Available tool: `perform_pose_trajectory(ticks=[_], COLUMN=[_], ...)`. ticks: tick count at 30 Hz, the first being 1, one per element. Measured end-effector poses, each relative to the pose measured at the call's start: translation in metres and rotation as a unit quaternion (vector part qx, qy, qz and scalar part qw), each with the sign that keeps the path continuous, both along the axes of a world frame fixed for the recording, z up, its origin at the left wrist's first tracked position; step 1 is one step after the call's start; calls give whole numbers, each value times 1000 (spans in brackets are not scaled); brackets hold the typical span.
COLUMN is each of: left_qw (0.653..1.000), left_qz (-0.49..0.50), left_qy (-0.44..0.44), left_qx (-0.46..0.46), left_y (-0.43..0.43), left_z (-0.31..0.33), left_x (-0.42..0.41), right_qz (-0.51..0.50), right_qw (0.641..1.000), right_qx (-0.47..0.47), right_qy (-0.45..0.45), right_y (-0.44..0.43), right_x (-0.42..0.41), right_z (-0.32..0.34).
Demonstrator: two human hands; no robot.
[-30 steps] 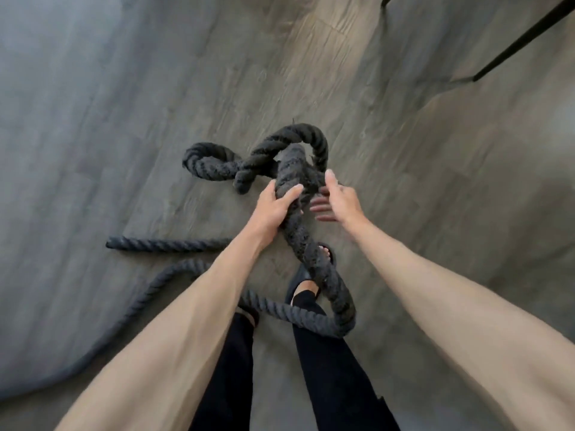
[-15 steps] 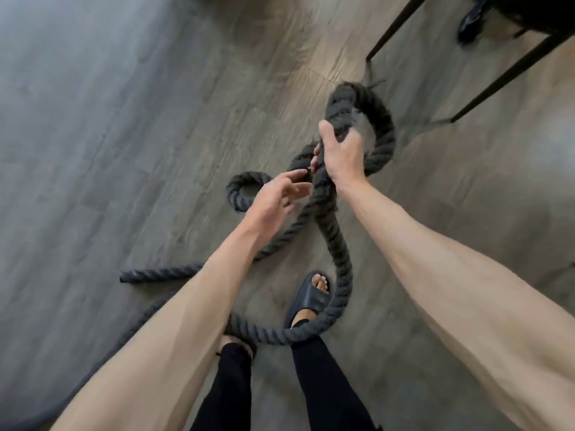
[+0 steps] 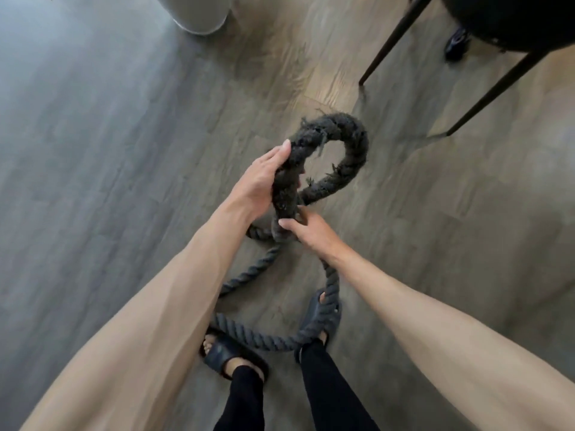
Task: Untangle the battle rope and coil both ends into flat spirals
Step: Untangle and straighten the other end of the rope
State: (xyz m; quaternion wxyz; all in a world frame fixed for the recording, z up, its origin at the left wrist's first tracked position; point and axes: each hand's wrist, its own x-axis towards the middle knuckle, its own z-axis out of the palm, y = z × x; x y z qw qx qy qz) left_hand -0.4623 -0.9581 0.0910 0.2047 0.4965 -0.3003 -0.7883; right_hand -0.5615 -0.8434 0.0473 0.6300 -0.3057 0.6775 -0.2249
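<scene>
Over the floor (image 3: 124,157), frayed dark rope (image 3: 353,164) loops; left hand (image 3: 259,185), right hand (image 3: 312,233) both grip it

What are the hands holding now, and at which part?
Both hold the battle rope: the left hand grips the raised loop's left side, the right hand grips its base, where the strands cross.

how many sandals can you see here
2. Left sandal at bottom centre, beside the rope; right sandal just right, rope crossing over it. Dark footwear at top right is too blurred to tell.
</scene>
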Motion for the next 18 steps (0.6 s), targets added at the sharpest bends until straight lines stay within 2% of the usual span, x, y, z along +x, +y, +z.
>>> perform_pose_trajectory(ticks=[1, 2, 3, 5, 6, 7, 9, 11, 13, 15, 17, 18], left_qw=[1000, 999, 999, 998, 997, 997, 997, 997, 996, 995, 994, 993], left_qz=[-21, -35, -43, -62, -70, -75, -69, -36, -2, -11, -31, -18], left_qy=[8, 9, 6, 3, 8, 13, 22, 36, 57, 52, 27, 3], left_qx=[-22, -31, -32, -21, -8, 7, 31, 51, 71, 84, 103, 117], left_y=[2, 3, 6, 15, 24, 35, 62, 91, 115, 128, 126, 121], left_z=[1, 1, 2, -1, -3, -6, -9, -13, -16, -19, -18, -17], left_x=[0, 0, 1, 4, 6, 7, 5, -4, -12, -12, -7, -5], right_qz=[-87, -200, -325, -534, -584, -604, -590, -545, -522, -474, -364, -305], right_qw=[993, 966, 915, 770, 717, 695, 710, 739, 778, 852, 926, 951], right_qx=[34, 64, 83, 84, 79, 84, 102, 112, 102, 71, 23, -4], right_qy=[-75, -151, -223, -341, -372, -381, -371, -380, -334, -211, -96, -56], right_y=[-6, -12, -18, -29, -33, -36, -44, -54, -66, -73, -72, -70], right_x=[-11, -26, -45, -83, -98, -106, -112, -112, -110, -105, -95, -90], right_z=[0, 4, 6, 7, 10, 13, 19, 25, 35, 41, 45, 45])
